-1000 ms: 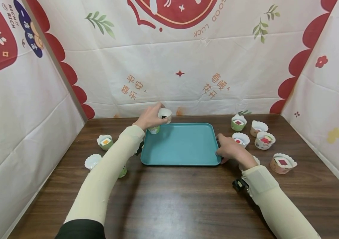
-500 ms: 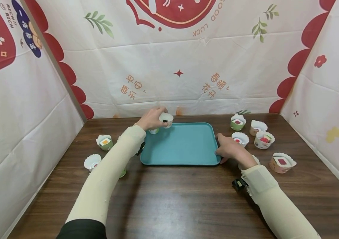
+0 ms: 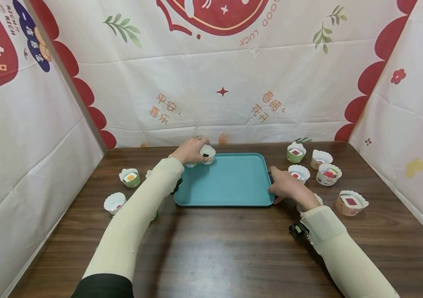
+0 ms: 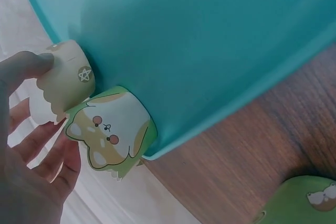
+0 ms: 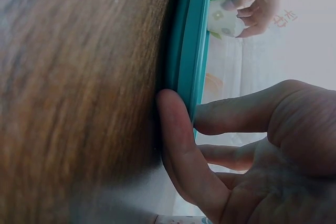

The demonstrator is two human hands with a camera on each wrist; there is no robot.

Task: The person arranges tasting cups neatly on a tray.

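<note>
At the back left corner of the teal tray, my left hand holds a white paper baking cup with a scalloped rim and a small dark piece inside. The left wrist view shows the thumb on the cup's side, with the cup's base close over the tray. Beside it, a green baking cup with a cartoon animal stands in the tray's corner, mostly hidden by the hand from above. My right hand grips the tray's right edge; thumb and fingers lie on either side of the rim.
On the right of the brown table stand several filled baking cups, among them a pink one and a green one. More stand at the left, such as a green cup and a white cup. A printed cloth hangs behind.
My left hand has lowered the white baking cup towards the tray's back left corner. The right hand has kept its place at the tray's right edge.
</note>
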